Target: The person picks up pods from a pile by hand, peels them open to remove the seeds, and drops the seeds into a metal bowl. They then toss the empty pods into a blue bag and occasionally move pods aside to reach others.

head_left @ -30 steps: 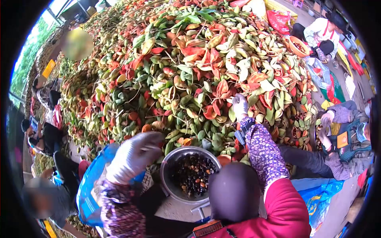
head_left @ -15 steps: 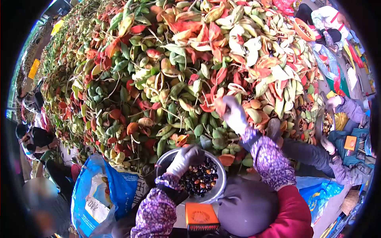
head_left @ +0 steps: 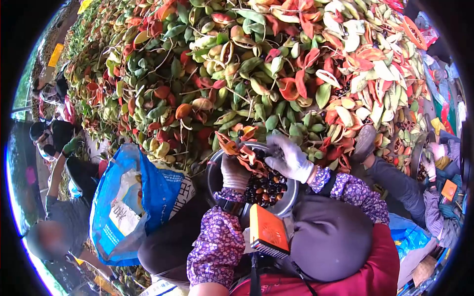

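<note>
My left hand [head_left: 235, 171], in a pale glove, is closed around an orange-red opened pod [head_left: 247, 157] at the left rim of a metal bowl [head_left: 293, 198]. Black and some brown seeds [head_left: 264, 188] lie in the bowl. My right hand [head_left: 291, 160], also gloved, is over the bowl's right side with its fingers curved toward the pod; whether anything is between its fingertips is too small to tell.
A large heap of green, red and pale pods [head_left: 212, 69] rises ahead. A blue bag [head_left: 111, 197] stands at the left. An orange box [head_left: 269, 229] is near my lap. People sit at the left and right edges.
My right hand has come back from the heap to the bowl. My left hand has moved to the bowl's left side and now holds the opened pod. The view has shifted.
</note>
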`<state>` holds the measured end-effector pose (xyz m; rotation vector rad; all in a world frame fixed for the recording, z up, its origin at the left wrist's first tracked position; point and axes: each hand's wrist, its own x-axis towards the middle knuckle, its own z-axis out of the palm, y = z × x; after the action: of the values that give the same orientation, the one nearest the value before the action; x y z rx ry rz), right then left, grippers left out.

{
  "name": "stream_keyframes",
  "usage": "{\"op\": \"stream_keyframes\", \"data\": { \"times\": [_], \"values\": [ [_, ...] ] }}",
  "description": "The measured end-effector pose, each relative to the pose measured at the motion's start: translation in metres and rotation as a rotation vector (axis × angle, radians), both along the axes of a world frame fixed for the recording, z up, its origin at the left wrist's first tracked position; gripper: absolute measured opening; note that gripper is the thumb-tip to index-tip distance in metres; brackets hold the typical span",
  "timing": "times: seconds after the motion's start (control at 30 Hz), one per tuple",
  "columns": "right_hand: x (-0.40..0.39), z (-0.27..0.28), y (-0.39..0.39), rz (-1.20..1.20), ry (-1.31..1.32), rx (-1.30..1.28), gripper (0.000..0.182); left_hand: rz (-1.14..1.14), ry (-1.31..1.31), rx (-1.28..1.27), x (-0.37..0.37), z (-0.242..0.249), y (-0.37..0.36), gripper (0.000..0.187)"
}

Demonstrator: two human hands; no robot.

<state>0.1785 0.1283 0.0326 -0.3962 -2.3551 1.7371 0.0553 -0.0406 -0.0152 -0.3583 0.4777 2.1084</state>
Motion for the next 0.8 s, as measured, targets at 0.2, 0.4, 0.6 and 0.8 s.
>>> {"op": "stream_keyframes", "data": {
  "times": [0.2,0.4,0.6,0.8],
  "values": [
    [-0.034,-0.01,-0.028,0.061,-0.126,-0.044,0.041,0.002,0.277,-0.355,0.022,-0.039,-0.003,0.042],
    [-0.029,-0.054,-0.024,0.114,-0.213,-0.961,0.031,-0.06,0.043,-0.277,0.023,-0.041,-0.032,0.05],
    [-0.023,-0.036,-0.03,0.014,0.323,0.968,0.032,-0.07,-0.042,-0.344,0.031,-0.031,-0.027,0.043],
    [-0.017,-0.049,-0.04,0.437,0.191,0.742,0.033,-0.142,0.036,-0.684,0.03,-0.021,-0.042,0.042]
  ]
}}
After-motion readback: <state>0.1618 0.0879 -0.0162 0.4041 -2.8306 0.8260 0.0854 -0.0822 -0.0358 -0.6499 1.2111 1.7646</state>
